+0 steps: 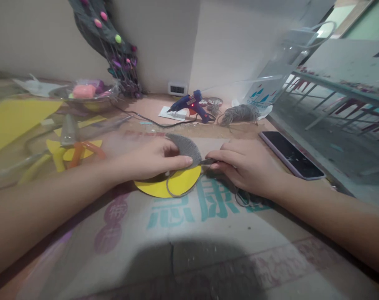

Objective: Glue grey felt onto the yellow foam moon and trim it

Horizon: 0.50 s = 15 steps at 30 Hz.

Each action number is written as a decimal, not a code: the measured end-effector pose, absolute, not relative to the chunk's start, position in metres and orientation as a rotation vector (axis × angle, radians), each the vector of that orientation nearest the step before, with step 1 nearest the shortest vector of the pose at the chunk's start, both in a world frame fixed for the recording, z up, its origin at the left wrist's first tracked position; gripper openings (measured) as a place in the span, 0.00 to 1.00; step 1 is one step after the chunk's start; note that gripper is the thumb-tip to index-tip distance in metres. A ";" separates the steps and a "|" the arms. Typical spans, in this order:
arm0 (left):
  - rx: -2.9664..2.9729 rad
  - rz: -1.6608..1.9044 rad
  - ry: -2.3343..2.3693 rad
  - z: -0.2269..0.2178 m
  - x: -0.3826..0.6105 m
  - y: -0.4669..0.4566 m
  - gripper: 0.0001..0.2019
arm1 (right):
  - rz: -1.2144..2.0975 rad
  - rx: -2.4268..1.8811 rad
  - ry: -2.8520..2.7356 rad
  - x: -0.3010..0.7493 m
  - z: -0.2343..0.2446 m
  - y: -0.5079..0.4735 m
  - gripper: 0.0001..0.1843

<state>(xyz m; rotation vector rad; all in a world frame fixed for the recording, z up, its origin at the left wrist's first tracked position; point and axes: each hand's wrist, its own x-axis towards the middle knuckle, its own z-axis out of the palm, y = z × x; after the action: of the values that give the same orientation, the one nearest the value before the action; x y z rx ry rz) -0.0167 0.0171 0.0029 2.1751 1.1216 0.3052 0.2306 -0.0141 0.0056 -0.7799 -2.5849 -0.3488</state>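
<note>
A yellow foam disc (177,185) lies on a printed cardboard sheet (208,233), its far half covered with rows of grey cord (185,146). My left hand (155,160) rests flat on the disc, fingers stretched over the cord and pressing it down. My right hand (242,164) sits just right of the disc, fingers pinched on the loose grey cord end (207,161) at the disc's rim. A loop of the cord curves over the yellow part and trails under my right wrist.
A blue glue gun (192,106) with a red light lies at the back, beside a heap of grey cord (239,114). A phone (291,154) lies to the right. Orange-handled pliers (75,146), yellow foam sheets (17,118) and a bowl of colourful bits (86,93) are on the left.
</note>
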 end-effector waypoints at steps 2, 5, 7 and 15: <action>2.163 0.304 1.126 0.003 -0.017 0.017 0.25 | -0.341 -0.788 -2.580 0.230 0.006 -0.014 0.13; 2.139 0.309 1.131 0.003 -0.016 0.017 0.24 | -0.280 -0.827 -2.575 0.231 0.007 -0.015 0.14; 2.135 0.313 1.130 0.004 -0.015 0.016 0.24 | -0.223 -0.856 -2.565 0.232 0.008 -0.017 0.15; 2.163 0.307 1.141 0.006 -0.014 0.015 0.24 | -0.255 -0.816 -2.568 0.233 0.007 -0.018 0.14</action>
<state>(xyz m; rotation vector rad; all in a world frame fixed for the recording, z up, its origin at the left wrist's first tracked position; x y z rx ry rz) -0.0139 0.0147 0.0055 2.1633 1.1414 0.3072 0.2329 -0.0185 0.0074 -0.8157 -2.5684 -0.2547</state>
